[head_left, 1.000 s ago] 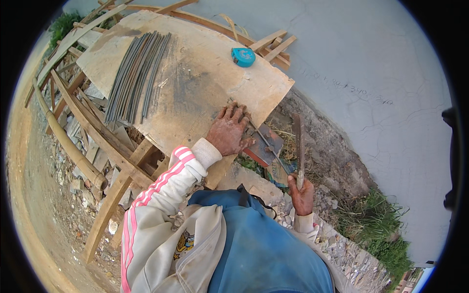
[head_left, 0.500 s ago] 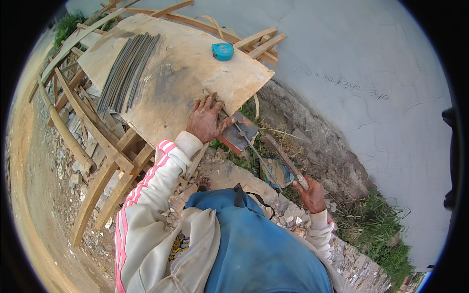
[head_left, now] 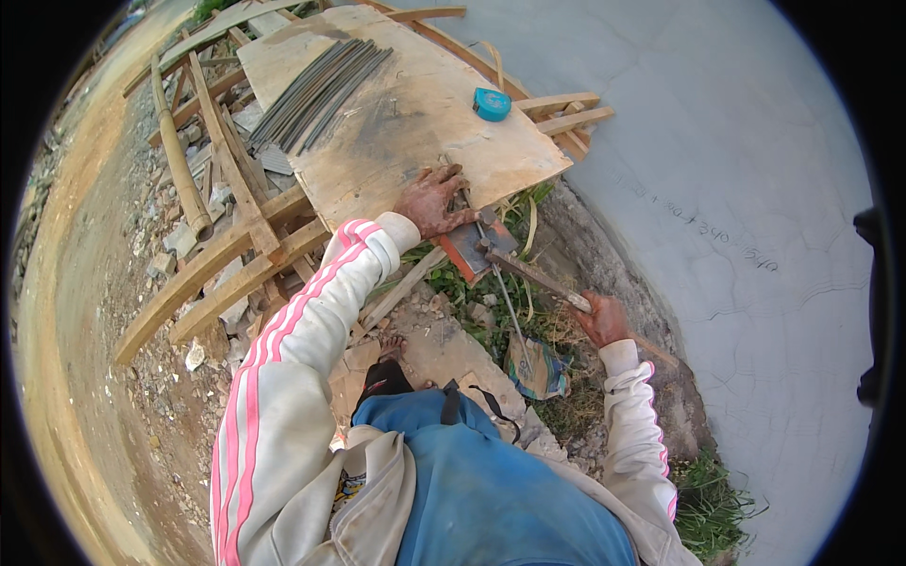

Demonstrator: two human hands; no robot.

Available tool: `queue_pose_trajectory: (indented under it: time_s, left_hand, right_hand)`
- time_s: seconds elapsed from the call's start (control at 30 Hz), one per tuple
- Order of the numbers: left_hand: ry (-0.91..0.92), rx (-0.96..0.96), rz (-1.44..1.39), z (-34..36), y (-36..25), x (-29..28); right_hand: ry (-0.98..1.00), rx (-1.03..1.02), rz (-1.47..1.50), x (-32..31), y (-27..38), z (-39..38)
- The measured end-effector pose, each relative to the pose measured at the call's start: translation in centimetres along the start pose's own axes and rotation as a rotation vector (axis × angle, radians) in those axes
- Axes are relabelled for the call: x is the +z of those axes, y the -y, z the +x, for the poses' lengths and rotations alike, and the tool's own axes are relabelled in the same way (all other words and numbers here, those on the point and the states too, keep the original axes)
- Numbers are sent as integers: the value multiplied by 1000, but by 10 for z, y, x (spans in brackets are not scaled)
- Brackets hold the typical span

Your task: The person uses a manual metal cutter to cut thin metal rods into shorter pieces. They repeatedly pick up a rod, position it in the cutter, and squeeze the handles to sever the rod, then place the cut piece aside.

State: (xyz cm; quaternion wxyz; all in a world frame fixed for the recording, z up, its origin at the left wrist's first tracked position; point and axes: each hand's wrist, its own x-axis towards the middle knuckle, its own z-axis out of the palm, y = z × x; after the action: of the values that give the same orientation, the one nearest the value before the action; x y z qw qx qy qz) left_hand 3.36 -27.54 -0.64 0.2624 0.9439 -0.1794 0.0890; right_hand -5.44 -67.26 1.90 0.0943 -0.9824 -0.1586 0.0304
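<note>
A thin steel rod (head_left: 510,307) runs from the board's near edge across a dark metal plate with an orange edge (head_left: 457,257) and slants down past it. My left hand (head_left: 436,201) lies over the rod's upper end, fingers curled and thumb reaching toward the plate, holding it against the board. Wrapped in my right hand (head_left: 604,319) is a long rusty bending bar (head_left: 538,275). Its far end meets the rod at the plate; whether it hooks around the rod I cannot tell. The bar's rear end sticks out behind my fist.
On the plywood board (head_left: 415,113) lie a bundle of steel rods (head_left: 316,92) and a turquoise tape measure (head_left: 492,104). Wooden beams (head_left: 236,269) and a bamboo pole (head_left: 179,156) stand left, over rubble. A grey wall (head_left: 755,141) rises right. A crumpled sack (head_left: 538,368) lies below the rod.
The bending bar has come up and left from beside the plate, and its end now meets the rod. My left hand stays on the rod. The view has shifted.
</note>
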Motion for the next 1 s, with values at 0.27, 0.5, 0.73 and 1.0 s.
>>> queue_pose_trajectory:
  time_s: [0.27,0.5,0.73,1.0]
  left_hand:
    - [-15,8,6,-1,-1,0]
    - [31,-49,-18,1,1,2]
    - [5,-45,-26,1,2,4]
    - [-23,-36,-3,-1,3,4]
  right_hand:
    - [26,-161,-73,-12,-23,40]
    - [3,-110,-147,-13,-13,26]
    - [-39,-115,-67,-14,-6,5]
    - [223,226,-114,-49,-107,-29]
